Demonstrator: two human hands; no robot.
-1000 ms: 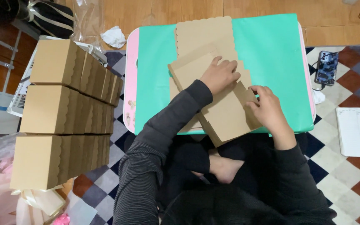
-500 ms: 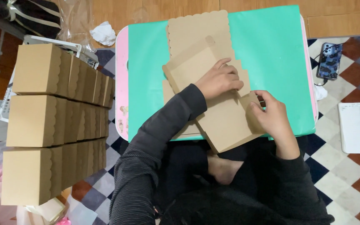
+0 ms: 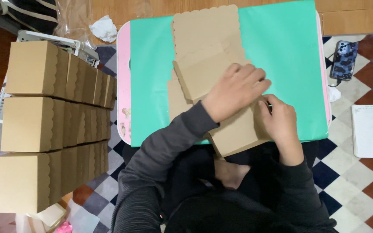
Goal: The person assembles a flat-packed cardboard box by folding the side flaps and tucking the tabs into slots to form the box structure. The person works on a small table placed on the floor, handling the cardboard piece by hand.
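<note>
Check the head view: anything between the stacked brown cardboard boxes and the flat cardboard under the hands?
Between the stacked brown cardboard boxes and flat cardboard sheet: only the table's pink edge and bare green mat.
</note>
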